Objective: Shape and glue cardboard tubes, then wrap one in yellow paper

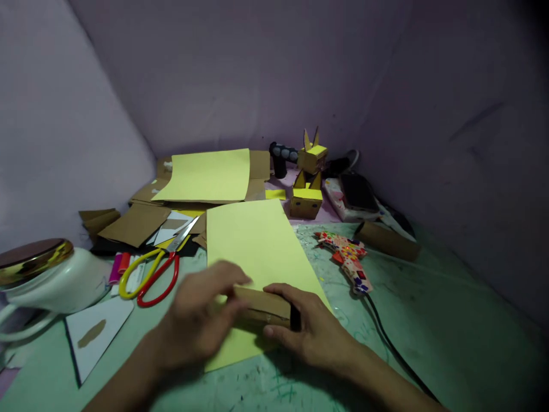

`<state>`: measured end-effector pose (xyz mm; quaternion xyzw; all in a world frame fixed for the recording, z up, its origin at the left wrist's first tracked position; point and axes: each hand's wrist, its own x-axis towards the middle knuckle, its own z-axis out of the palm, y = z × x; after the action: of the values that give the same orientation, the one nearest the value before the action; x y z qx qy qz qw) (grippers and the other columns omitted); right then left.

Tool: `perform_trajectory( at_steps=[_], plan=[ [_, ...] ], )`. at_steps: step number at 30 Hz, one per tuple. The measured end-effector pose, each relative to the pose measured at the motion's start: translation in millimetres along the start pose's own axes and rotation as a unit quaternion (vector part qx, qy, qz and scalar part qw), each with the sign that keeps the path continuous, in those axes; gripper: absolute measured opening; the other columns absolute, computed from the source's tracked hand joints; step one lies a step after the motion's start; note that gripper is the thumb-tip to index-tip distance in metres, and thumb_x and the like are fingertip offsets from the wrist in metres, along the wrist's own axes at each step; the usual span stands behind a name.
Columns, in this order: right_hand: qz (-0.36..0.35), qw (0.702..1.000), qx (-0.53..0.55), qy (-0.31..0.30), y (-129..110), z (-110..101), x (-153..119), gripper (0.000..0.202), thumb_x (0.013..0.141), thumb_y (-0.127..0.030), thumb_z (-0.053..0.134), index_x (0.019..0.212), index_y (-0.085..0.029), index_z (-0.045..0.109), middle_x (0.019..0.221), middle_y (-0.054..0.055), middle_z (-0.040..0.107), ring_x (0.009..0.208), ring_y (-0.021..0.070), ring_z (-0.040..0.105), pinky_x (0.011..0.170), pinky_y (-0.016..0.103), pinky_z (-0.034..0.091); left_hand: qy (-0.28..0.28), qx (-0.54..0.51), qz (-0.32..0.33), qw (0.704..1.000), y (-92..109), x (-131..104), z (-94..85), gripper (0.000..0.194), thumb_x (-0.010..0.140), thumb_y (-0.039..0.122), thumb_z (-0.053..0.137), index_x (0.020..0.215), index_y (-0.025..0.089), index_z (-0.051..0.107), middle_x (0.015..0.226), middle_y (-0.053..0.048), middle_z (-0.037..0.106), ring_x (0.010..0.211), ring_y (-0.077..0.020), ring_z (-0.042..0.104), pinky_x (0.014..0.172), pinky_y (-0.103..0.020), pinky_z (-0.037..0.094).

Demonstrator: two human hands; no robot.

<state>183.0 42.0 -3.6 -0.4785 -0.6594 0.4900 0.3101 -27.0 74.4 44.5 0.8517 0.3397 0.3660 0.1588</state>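
A small brown cardboard box (266,303) is held just above a pale yellow sheet of paper (249,243). My right hand (306,323) grips its right end, fingers along the top and thumb on the near side. At the left end, the thumb and index finger of my left hand (199,312) close around the cardboard. That hand is blurred by motion, and its other fingers are partly hidden. A dark opening shows at the box's right end beside my right palm.
Scissors (160,269) with yellow and red handles lie left, near a white cup (64,283). A patterned glue gun (347,257) with a black cord and a cardboard tube (388,240) lie right. Two eared cardboard boxes, one in front (306,203), stand behind. Cardboard pieces (135,223) lie back left.
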Motion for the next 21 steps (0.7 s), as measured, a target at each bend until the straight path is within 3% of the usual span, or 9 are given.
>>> perform_trajectory(
  at_steps=[1, 3, 9, 13, 17, 21],
  plan=[
    [-0.005, 1.000, 0.011, -0.007, 0.9, 0.5, 1.3, 0.039, 0.072, -0.023, 0.068, 0.110, -0.017, 0.062, 0.092, 0.006, 0.069, 0.080, 0.0212, 0.061, 0.071, 0.033, 0.049, -0.058, -0.013, 0.066, 0.996, 9.2, -4.7, 6.1, 0.021, 0.084, 0.010, 0.055, 0.102, 0.018, 0.061, 0.091, -0.005, 0.064, 0.077, -0.0177, 0.057, 0.065, -0.029, 0.047],
    [-0.013, 0.999, 0.034, -0.020, 1.8, 0.4, 3.7, 0.035, 0.074, -0.023, 0.067, 0.108, -0.017, 0.063, 0.089, 0.004, 0.069, 0.078, 0.0197, 0.061, 0.069, 0.030, 0.049, -0.115, -0.020, 0.108, 0.987, 18.4, -11.5, 18.0, 0.023, 0.085, 0.005, 0.051, 0.104, 0.013, 0.061, 0.092, -0.010, 0.063, 0.082, -0.0209, 0.055, 0.068, -0.034, 0.047],
    [-0.010, 0.999, 0.037, -0.029, 2.0, -1.1, 5.8, 0.034, 0.075, -0.024, 0.067, 0.108, -0.017, 0.063, 0.090, 0.005, 0.068, 0.077, 0.0187, 0.061, 0.065, 0.027, 0.049, -0.073, 0.000, 0.145, 0.987, 7.1, -15.7, 36.2, 0.028, 0.081, -0.004, 0.045, 0.101, 0.008, 0.060, 0.084, -0.011, 0.059, 0.074, -0.0197, 0.049, 0.058, -0.031, 0.043],
    [-0.008, 0.999, 0.045, -0.026, 1.9, -0.1, 6.1, 0.035, 0.073, -0.022, 0.068, 0.107, -0.016, 0.062, 0.084, 0.003, 0.066, 0.072, 0.0167, 0.058, 0.063, 0.027, 0.047, -0.081, 0.089, 0.181, 0.976, 6.8, -13.0, 37.6, 0.020, 0.082, -0.003, 0.044, 0.087, 0.008, 0.060, 0.075, -0.010, 0.057, 0.068, -0.0202, 0.045, 0.055, -0.033, 0.040],
    [-0.005, 0.998, 0.063, -0.030, -0.8, 0.0, 7.2, 0.022, 0.073, -0.019, 0.065, 0.095, -0.018, 0.063, 0.075, 0.000, 0.060, 0.063, 0.0134, 0.052, 0.056, 0.025, 0.042, -0.083, 0.175, 0.164, 0.967, 10.1, -10.2, 40.7, 0.019, 0.080, -0.002, 0.042, 0.077, 0.011, 0.056, 0.070, -0.009, 0.053, 0.065, -0.0205, 0.043, 0.053, -0.034, 0.038],
    [-0.004, 0.996, 0.081, -0.040, -3.3, -1.6, 7.1, 0.014, 0.073, -0.018, 0.064, 0.087, -0.020, 0.062, 0.074, -0.001, 0.059, 0.064, 0.0136, 0.052, 0.057, 0.025, 0.042, -0.066, 0.182, 0.132, 0.972, 11.0, -8.0, 46.4, 0.020, 0.076, -0.002, 0.041, 0.075, 0.014, 0.052, 0.067, -0.007, 0.051, 0.062, -0.0198, 0.043, 0.051, -0.032, 0.037]
  ],
)
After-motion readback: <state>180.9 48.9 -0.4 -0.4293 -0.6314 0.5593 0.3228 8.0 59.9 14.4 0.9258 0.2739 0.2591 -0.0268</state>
